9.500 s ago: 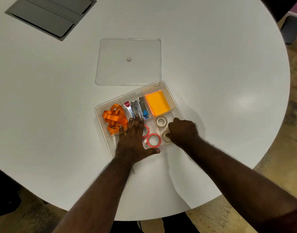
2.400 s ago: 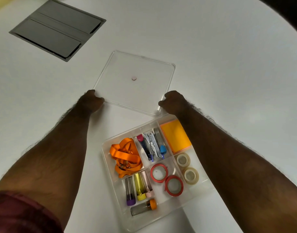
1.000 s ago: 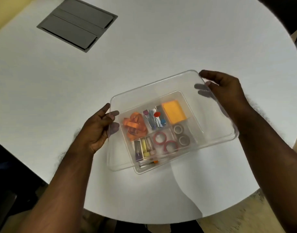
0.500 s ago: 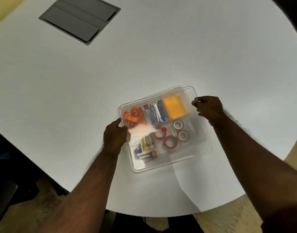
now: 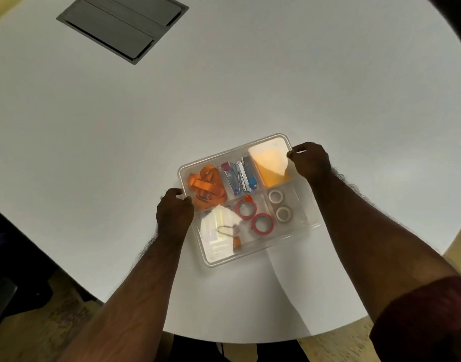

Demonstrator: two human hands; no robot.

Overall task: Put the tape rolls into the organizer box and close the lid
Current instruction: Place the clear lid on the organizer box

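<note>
The organizer box (image 5: pixel 250 199) is sitting on the white surface (image 5: pixel 224 87) at lower centre of the frame, its long axis running from lower left up to upper right. The clear lid (image 5: pixel 297 205) is lying over it. The left hand (image 5: pixel 174 212) is pinching the left edge; the right hand (image 5: pixel 309 160) is pinching the upper-right corner. Two red tape rolls (image 5: pixel 262 223) and two beige tape rolls (image 5: pixel 276 196) are lying flat inside.

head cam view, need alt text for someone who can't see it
Two bare hands, left hand and right hand, hold a clear lid on an organizer box on a white table. Through the lid show two red tape rolls, two beige tape rolls, an orange ribbon and an orange pad.
</note>
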